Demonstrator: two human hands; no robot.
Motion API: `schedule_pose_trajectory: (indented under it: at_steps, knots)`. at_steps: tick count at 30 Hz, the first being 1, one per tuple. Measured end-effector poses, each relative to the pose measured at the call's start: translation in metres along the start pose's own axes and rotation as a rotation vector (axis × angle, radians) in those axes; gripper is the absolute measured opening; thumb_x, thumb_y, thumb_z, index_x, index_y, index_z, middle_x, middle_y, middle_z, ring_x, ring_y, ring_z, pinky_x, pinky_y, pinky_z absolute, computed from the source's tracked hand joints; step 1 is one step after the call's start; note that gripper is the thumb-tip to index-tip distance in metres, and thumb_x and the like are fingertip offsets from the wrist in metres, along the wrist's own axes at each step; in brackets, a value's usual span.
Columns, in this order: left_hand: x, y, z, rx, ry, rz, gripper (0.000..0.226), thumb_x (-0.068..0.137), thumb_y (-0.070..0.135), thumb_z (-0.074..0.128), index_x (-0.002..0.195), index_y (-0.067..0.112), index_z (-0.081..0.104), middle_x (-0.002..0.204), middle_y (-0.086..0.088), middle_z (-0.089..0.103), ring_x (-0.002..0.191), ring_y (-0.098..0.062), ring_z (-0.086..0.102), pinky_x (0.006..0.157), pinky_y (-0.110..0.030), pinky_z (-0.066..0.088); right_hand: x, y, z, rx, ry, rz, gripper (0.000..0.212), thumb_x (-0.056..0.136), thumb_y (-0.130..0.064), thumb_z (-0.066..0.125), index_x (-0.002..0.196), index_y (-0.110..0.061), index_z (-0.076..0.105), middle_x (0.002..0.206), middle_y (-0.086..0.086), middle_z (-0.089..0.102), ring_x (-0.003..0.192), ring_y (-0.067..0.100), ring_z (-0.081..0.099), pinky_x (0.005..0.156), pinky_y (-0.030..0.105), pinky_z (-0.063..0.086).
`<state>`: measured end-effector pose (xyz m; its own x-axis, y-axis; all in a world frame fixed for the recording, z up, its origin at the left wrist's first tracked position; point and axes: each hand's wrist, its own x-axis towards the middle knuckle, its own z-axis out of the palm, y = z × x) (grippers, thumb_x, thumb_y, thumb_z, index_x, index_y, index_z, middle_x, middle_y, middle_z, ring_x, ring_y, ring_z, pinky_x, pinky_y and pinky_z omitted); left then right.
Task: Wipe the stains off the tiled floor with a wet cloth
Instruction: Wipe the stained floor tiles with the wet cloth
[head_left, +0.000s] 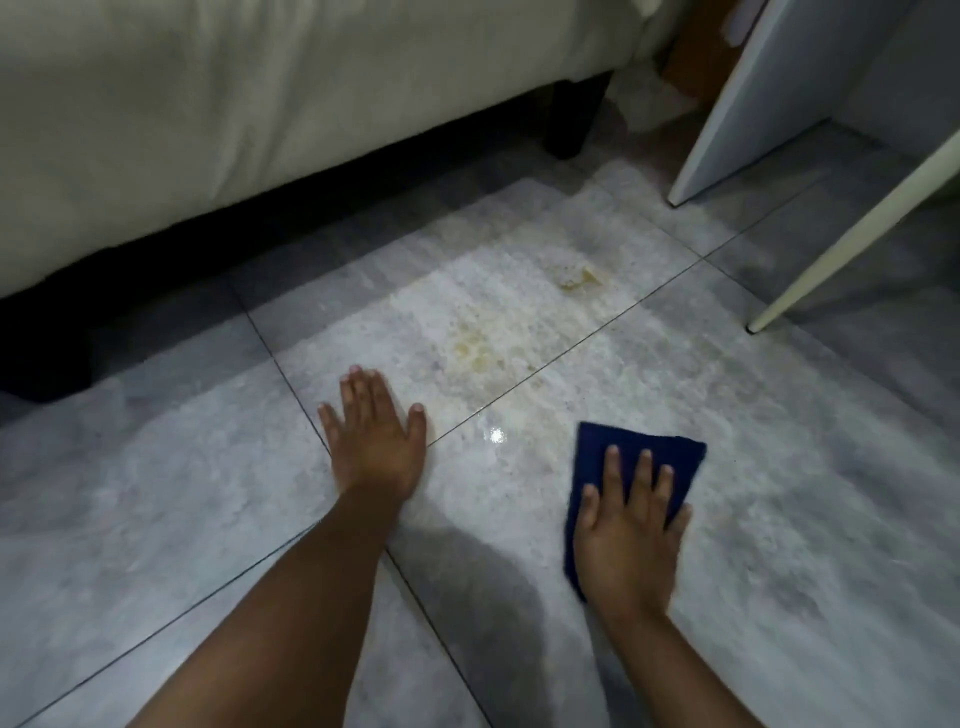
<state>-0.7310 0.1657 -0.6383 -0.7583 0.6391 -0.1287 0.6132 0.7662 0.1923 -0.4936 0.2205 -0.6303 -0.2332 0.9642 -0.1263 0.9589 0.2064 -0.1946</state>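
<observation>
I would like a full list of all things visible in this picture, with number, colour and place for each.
tiled floor: one, grey, everywhere below
stains: two patches, yellowish, centre, the second farther back
cloth: one, dark blue, under right hand
bed: one, cream cover, dark leg, top left
panel: one, pale grey, top right
slanted leg: one, cream, right
left hand: flat on floor, empty
right hand: pressing cloth flat

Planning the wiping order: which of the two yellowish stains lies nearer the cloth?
The paler, smeared yellowish stain, just beyond the grout line, is nearer the dark blue cloth; the smaller, darker yellowish stain lies farther away.
</observation>
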Motion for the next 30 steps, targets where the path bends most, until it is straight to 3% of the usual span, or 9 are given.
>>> schedule_pose_trajectory:
  at_steps: [4,7,10,12,14,21,24,27,30]
  knots:
    - [-0.002,0.002,0.002,0.031,-0.001,-0.003,0.072,0.098,0.051,0.012,0.153,0.008,-0.007,0.161,-0.010,-0.012,0.148,-0.021,-0.014,0.118,-0.050,-0.009,0.007,-0.038,0.006,-0.018,-0.091,-0.337,0.069,0.088,-0.054,-0.008,0.153,-0.032,0.004,0.161,0.000,-0.006,0.146,0.021,-0.016,0.117,0.045,-0.013]
    - [0.000,0.000,0.003,0.043,0.016,0.003,0.073,0.097,0.052,0.010,0.153,0.009,-0.008,0.161,-0.010,-0.013,0.148,-0.022,-0.014,0.118,-0.050,-0.008,0.052,-0.052,0.005,-0.049,-0.120,-0.465,0.061,0.095,-0.053,0.002,0.153,-0.035,0.005,0.162,-0.002,-0.004,0.147,0.019,-0.013,0.117,0.047,-0.010]
    - [0.001,0.001,0.003,0.024,0.010,-0.001,0.073,0.097,0.052,0.011,0.153,0.010,-0.008,0.161,-0.010,-0.013,0.148,-0.021,-0.015,0.118,-0.050,-0.009,0.090,-0.042,0.000,-0.060,-0.040,-0.287,0.055,0.101,-0.047,0.017,0.153,-0.032,0.011,0.162,0.001,0.003,0.148,0.022,-0.005,0.118,0.049,-0.003]
    - [0.001,0.001,0.003,0.010,0.017,-0.001,0.073,0.096,0.052,0.009,0.153,0.009,-0.009,0.161,-0.010,-0.014,0.147,-0.021,-0.016,0.118,-0.050,-0.010,0.089,-0.035,-0.001,0.003,0.012,-0.043,0.055,0.102,-0.044,0.018,0.154,-0.029,0.010,0.162,0.003,0.003,0.148,0.023,-0.004,0.118,0.051,-0.002]
    - [0.002,0.001,0.004,-0.005,0.028,0.003,0.074,0.094,0.052,0.007,0.153,0.009,-0.009,0.161,-0.010,-0.015,0.147,-0.021,-0.017,0.117,-0.050,-0.011,0.071,-0.044,0.001,0.023,0.010,0.054,0.055,0.102,-0.043,0.016,0.154,-0.029,0.006,0.162,0.005,0.000,0.148,0.024,-0.007,0.117,0.052,-0.004]
    - [0.002,0.002,0.004,-0.011,0.050,-0.004,0.078,0.091,0.056,0.006,0.153,0.011,-0.010,0.161,-0.009,-0.016,0.147,-0.019,-0.018,0.118,-0.049,-0.009,0.131,-0.140,0.015,-0.049,-0.111,-0.559,0.053,0.101,-0.047,0.016,0.153,-0.036,0.008,0.162,-0.002,-0.003,0.148,0.020,-0.011,0.117,0.049,-0.008]
    - [0.002,0.001,0.005,-0.015,0.059,-0.008,0.078,0.092,0.057,0.008,0.153,0.012,-0.009,0.161,-0.007,-0.015,0.147,-0.018,-0.018,0.118,-0.049,-0.011,0.182,-0.140,0.011,-0.048,-0.086,-0.403,0.052,0.101,-0.045,0.018,0.152,-0.036,0.010,0.162,-0.001,0.001,0.148,0.021,-0.007,0.116,0.054,-0.006]
    - [0.002,0.003,0.004,-0.018,0.050,-0.014,0.076,0.095,0.057,0.011,0.152,0.013,-0.012,0.160,-0.006,-0.018,0.146,-0.017,-0.021,0.117,-0.048,-0.013,0.162,-0.125,0.011,-0.039,-0.035,-0.242,0.053,0.102,-0.044,0.014,0.153,-0.034,0.008,0.162,0.001,0.000,0.148,0.023,-0.009,0.116,0.054,-0.007]
    - [0.002,0.004,0.002,0.006,0.042,-0.022,0.076,0.095,0.057,0.011,0.152,0.013,-0.014,0.159,-0.007,-0.020,0.145,-0.017,-0.023,0.118,-0.049,-0.011,0.127,-0.140,0.016,-0.035,-0.056,-0.431,0.053,0.102,-0.045,0.014,0.153,-0.036,0.007,0.162,0.000,-0.002,0.147,0.022,-0.011,0.116,0.051,-0.008]
